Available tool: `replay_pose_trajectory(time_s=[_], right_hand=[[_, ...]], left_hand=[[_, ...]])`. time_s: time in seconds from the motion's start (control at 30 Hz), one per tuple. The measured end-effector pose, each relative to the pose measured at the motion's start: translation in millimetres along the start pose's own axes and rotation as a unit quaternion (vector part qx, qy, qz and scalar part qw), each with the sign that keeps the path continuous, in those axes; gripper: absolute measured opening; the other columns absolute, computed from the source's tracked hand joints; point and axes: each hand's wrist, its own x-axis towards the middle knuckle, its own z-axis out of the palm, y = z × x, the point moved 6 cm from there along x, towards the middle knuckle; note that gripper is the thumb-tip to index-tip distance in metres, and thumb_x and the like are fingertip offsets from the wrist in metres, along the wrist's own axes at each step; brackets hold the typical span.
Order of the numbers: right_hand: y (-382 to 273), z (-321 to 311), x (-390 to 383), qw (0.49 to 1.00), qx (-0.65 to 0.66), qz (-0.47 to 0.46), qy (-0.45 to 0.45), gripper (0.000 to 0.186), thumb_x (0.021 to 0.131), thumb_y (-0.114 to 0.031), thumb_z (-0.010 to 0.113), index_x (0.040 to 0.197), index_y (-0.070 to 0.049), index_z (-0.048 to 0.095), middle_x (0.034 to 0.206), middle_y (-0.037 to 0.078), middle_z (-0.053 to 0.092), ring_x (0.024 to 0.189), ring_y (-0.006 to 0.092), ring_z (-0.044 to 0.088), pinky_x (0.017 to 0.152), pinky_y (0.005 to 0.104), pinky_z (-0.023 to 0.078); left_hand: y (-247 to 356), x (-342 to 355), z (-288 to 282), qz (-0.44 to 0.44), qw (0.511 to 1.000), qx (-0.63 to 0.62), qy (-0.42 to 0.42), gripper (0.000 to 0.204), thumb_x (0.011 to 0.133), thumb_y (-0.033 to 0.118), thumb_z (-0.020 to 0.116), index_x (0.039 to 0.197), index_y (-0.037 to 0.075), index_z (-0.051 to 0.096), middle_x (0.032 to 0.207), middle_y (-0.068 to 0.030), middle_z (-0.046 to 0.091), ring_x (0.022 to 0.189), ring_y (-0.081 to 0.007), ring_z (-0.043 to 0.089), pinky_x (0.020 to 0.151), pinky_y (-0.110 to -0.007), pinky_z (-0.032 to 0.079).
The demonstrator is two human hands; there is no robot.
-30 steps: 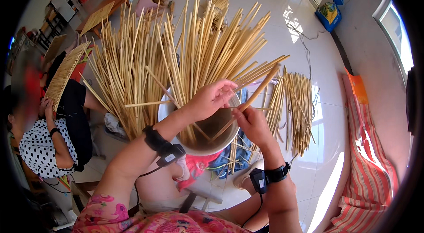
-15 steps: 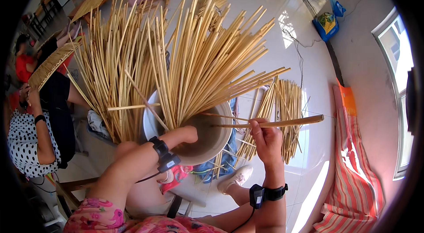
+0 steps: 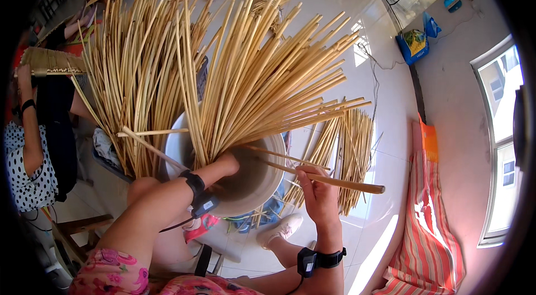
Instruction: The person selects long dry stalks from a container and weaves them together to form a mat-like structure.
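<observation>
My right hand [image 3: 321,197] is closed on a thick straw-coloured reed stalk [image 3: 357,185], whose other end reaches over the white bucket [image 3: 268,183]. A thinner stalk [image 3: 285,155] runs close above it. My left hand [image 3: 228,165] is down in the bucket, at the foot of a large fanned bundle of stalks [image 3: 245,88]; its fingers are hidden, so their grip does not show. Beside my left forearm one loose stalk [image 3: 151,147] slants across the bucket's left rim.
Another dense bundle of stalks [image 3: 128,82] stands to the left. Cut stalks [image 3: 357,150] lie on the floor at the right. A co-worker in a dotted top [image 3: 33,169] sits at the left with a woven reed mat [image 3: 53,63]. A striped cloth [image 3: 424,239] hangs along the right wall.
The view has shifted a little. The stalk in my right hand now tips down at its right end. The co-worker's mat lies flatter. My left hand stays in the bucket.
</observation>
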Motion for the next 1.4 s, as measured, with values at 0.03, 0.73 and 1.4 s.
replay_pose_trajectory(time_s=[0.03,0.73,1.4], right_hand=[[8.6,10.1,-3.1,0.998,0.019,0.046,-0.039,0.014,0.089,-0.012,0.059,0.095,0.001,0.061,0.083,0.016,0.062,0.074,0.0279,0.058,0.065,0.0344,0.046],[86.4,-127.5,-26.3,0.849,0.311,0.149,0.400,0.033,0.098,-0.027,0.047,0.074,-0.004,0.050,0.055,-0.002,0.034,0.042,0.0051,0.027,0.037,0.0210,0.018],[70.8,-118.0,-23.5,0.857,0.296,0.107,0.407,0.034,0.099,-0.028,0.044,0.073,-0.007,0.048,0.054,-0.003,0.033,0.044,0.0049,0.025,0.038,0.0207,0.019]], left_hand=[[-2.5,-5.4,0.9,0.023,0.998,-0.058,-0.015,0.039,0.091,0.018,0.042,0.125,0.001,0.049,0.118,-0.0183,0.059,0.109,-0.0341,0.055,0.096,-0.038,0.040],[107.7,-71.5,-15.1,0.099,0.944,-0.075,-0.305,0.025,0.090,0.018,0.059,0.108,0.001,0.064,0.080,-0.0019,0.062,0.065,-0.0064,0.050,0.059,-0.020,0.042],[82.8,-66.0,1.0,-0.026,0.917,-0.175,-0.358,0.026,0.090,0.018,0.062,0.107,-0.001,0.063,0.081,-0.0030,0.064,0.066,-0.0069,0.055,0.062,-0.019,0.047]])
